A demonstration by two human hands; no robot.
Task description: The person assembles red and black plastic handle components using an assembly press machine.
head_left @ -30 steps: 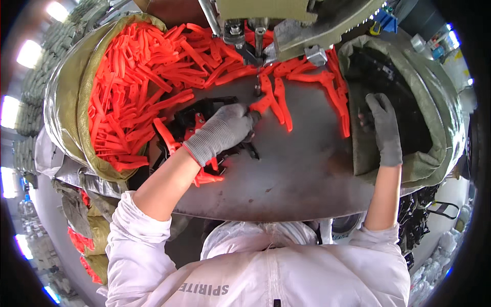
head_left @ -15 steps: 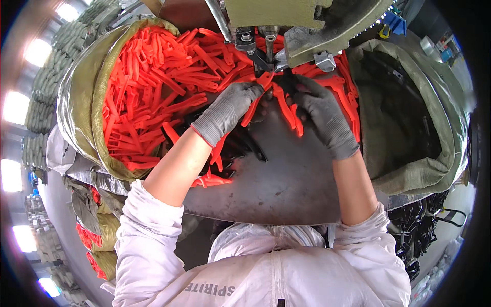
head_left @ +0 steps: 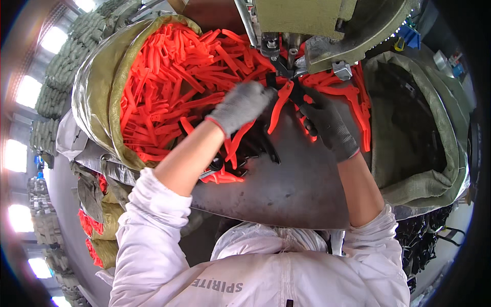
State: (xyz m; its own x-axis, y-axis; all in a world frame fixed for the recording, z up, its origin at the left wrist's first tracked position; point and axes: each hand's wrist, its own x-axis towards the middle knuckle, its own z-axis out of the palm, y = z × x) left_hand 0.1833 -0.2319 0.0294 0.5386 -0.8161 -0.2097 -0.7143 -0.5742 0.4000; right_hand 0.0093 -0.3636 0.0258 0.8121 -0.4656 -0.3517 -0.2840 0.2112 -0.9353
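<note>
My right hand (head_left: 328,124), in a grey work glove, is closed around the black part and one leg of a red-handled tool (head_left: 279,110). The tool's joint sits beneath the metal punch head (head_left: 284,66) of a press, and its other red leg hangs free toward me. My left hand (head_left: 241,106), gloved too, is beside the tool, nearer the heap of red plastic handles (head_left: 174,82); motion smears its fingers, so their grip is unclear. Below the left hand, red handles and black metal parts (head_left: 268,148) lie on the metal table.
An olive woven sack (head_left: 110,97) holds the red heap on the left. Another sack (head_left: 445,174) with dark contents stands open on the right. The press body (head_left: 299,18) overhangs the far side of the metal table (head_left: 291,194). More red handles (head_left: 358,102) lie right of the press.
My left hand has come off the tool's left red leg and shifted toward the heap. My right hand still grips the tool under the punch. The whole view has shifted slightly.
</note>
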